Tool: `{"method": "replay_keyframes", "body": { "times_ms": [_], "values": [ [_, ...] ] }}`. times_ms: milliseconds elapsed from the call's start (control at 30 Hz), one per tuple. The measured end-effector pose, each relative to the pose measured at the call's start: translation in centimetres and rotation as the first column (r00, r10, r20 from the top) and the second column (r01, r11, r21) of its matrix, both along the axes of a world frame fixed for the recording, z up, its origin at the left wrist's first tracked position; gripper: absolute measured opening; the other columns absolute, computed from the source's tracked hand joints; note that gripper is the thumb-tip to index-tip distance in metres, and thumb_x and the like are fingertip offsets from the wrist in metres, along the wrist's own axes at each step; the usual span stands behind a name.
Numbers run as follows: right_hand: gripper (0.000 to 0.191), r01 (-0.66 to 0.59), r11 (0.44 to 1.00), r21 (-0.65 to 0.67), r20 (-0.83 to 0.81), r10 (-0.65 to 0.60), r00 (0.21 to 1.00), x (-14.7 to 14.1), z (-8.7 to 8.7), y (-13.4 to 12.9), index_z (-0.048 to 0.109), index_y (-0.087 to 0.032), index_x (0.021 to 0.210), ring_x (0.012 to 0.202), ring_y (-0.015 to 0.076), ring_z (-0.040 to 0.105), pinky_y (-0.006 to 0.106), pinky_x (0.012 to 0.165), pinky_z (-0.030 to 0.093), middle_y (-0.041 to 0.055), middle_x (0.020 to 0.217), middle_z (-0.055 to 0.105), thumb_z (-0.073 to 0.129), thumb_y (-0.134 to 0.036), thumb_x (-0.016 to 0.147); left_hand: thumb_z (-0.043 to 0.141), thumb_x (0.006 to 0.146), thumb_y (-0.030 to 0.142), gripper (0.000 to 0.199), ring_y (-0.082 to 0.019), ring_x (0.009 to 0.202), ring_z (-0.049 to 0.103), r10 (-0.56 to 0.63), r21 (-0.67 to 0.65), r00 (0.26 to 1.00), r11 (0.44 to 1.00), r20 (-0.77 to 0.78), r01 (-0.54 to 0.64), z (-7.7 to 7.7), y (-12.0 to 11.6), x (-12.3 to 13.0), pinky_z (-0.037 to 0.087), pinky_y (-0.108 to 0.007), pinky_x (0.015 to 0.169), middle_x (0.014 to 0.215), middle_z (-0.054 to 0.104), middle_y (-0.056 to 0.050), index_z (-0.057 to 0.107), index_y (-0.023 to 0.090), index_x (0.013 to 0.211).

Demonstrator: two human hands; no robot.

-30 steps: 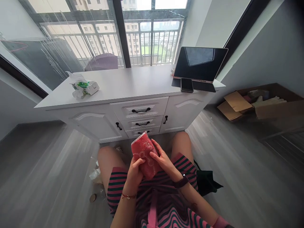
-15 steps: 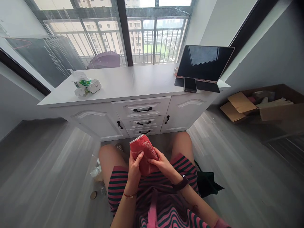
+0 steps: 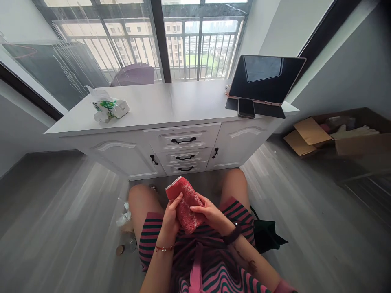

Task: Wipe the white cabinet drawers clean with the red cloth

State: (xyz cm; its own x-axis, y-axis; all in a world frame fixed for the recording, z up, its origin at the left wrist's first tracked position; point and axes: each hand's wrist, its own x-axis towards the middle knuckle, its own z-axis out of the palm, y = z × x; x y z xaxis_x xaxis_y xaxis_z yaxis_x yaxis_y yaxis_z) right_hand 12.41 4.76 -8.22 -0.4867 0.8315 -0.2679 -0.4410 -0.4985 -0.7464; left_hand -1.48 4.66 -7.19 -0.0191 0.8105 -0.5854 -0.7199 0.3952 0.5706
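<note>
- Cloth, red with pale patterning and a white edge, sits above the lap between both hands; the left hand and right hand each pinch it, thumb on top.
- Handling the cloth two-handed seems the step in hand; changing its hold would call for one firm grip while the other loosens.
- Beside the legs, a round brown object and dark bag rest on the floor.
- White tabletop bears a tissue packet, phone and propped tablet.
- Open carton stands right; window behind.
</note>
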Motion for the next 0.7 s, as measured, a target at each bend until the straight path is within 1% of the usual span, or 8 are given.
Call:
{"method": "replay_keyframes", "body": {
  "times_ms": [100, 167, 267, 367, 467, 533, 600, 700],
  "values": [
    [0.053, -0.049, 0.999, 0.021, 0.029, 0.049, 0.998, -0.1, -0.3, 0.2, 0.058, -0.023, 0.118, 0.102, 0.0181, 0.059, 0.031, 0.090, 0.044, 0.0018, 0.112, 0.065, 0.078, -0.024, 0.069, 0.076, 0.068, 0.020, 0.022, -0.017, 0.074, 0.070, 0.077, -0.001, 0.990, 0.997, -0.117, -0.078, -0.6, 0.3, 0.4, 0.055, -0.026, 0.073, 0.084, 0.076, -0.005, 0.071, 0.015, 0.089],
    [0.058, -0.061, 0.998, 0.028, 0.047, 0.059, 0.997, -0.3, -0.8, 0.3, 0.056, -0.024, 0.120, 0.104, 0.0179, 0.059, 0.032, 0.093, 0.043, 0.0008, 0.112, 0.065, 0.080, -0.023, 0.067, 0.078, 0.067, 0.021, 0.025, -0.017, 0.074, 0.070, 0.087, 0.001, 0.982, 0.996, -0.168, -0.088, -1.3, 0.4, 0.4, 0.055, -0.027, 0.073, 0.085, 0.076, -0.005, 0.071, 0.015, 0.090],
    [0.059, -0.058, 0.998, -0.012, 0.050, 0.058, 0.997, -0.6, -1.8, 0.4, 0.055, -0.025, 0.120, 0.104, 0.0174, 0.059, 0.032, 0.094, 0.043, 0.0002, 0.112, 0.065, 0.079, -0.021, 0.066, 0.080, 0.065, 0.027, 0.033, -0.020, 0.079, 0.070, 0.057, 0.028, 0.980, 0.998, -0.192, -0.052, -2.3, 0.5, 0.2, 0.054, -0.031, 0.077, 0.089, 0.075, -0.007, 0.070, 0.014, 0.094],
    [0.059, -0.055, 0.994, -0.096, 0.015, 0.057, 0.998, -0.6, -2.6, 0.7, 0.057, -0.024, 0.118, 0.100, 0.0178, 0.061, 0.032, 0.091, 0.045, 0.0013, 0.111, 0.066, 0.080, -0.019, 0.064, 0.080, 0.065, 0.031, 0.040, -0.021, 0.084, 0.069, 0.022, 0.032, 0.974, 0.999, -0.225, -0.015, -2.7, 0.8, 0.0, 0.053, -0.033, 0.081, 0.093, 0.074, -0.008, 0.067, 0.014, 0.099],
    [0.056, -0.016, 0.989, -0.144, 0.006, 0.017, 1.000, 0.4, -3.1, 1.7, 0.059, -0.021, 0.115, 0.097, 0.0184, 0.063, 0.031, 0.088, 0.047, 0.0030, 0.110, 0.067, 0.080, -0.020, 0.062, 0.077, 0.069, 0.035, 0.047, -0.022, 0.099, 0.066, -0.009, 0.100, 0.980, 0.994, -0.200, 0.030, -2.8, 1.7, -0.3, 0.048, -0.034, 0.091, 0.105, 0.071, -0.008, 0.062, 0.018, 0.111],
    [0.053, 0.068, 0.989, -0.134, 0.064, -0.060, 0.996, 1.7, -3.6, 3.1, 0.060, -0.020, 0.112, 0.096, 0.0185, 0.064, 0.031, 0.086, 0.048, 0.0041, 0.111, 0.067, 0.080, -0.023, 0.063, 0.073, 0.073, 0.037, 0.051, -0.023, 0.114, 0.059, -0.039, 0.126, 0.989, 0.990, -0.145, 0.057, -3.2, 2.7, -0.7, 0.043, -0.036, 0.099, 0.118, 0.066, -0.009, 0.058, 0.022, 0.119],
    [0.048, 0.158, 0.980, -0.118, 0.154, -0.139, 0.978, 3.5, -4.0, 5.3, 0.061, -0.019, 0.109, 0.092, 0.0185, 0.065, 0.030, 0.081, 0.049, 0.0047, 0.109, 0.068, 0.078, -0.028, 0.065, 0.070, 0.076, 0.036, 0.051, -0.024, 0.125, 0.050, -0.079, 0.079, 0.988, 0.993, -0.132, 0.090, -3.9, 4.1, -1.2, 0.036, -0.039, 0.105, 0.128, 0.060, -0.010, 0.055, 0.025, 0.123],
    [0.044, 0.224, 0.972, -0.067, 0.330, -0.190, 0.925, 6.8, -4.7, 9.6, 0.060, -0.019, 0.107, 0.089, 0.0190, 0.065, 0.032, 0.078, 0.050, 0.0058, 0.108, 0.068, 0.074, -0.034, 0.068, 0.071, 0.077, 0.027, 0.047, -0.023, 0.127, 0.047, -0.143, -0.019, 0.968, 0.990, -0.204, 0.142, -5.5, 7.4, -1.9, 0.030, -0.041, 0.109, 0.131, 0.056, -0.010, 0.056, 0.026, 0.121]
  ]
}}
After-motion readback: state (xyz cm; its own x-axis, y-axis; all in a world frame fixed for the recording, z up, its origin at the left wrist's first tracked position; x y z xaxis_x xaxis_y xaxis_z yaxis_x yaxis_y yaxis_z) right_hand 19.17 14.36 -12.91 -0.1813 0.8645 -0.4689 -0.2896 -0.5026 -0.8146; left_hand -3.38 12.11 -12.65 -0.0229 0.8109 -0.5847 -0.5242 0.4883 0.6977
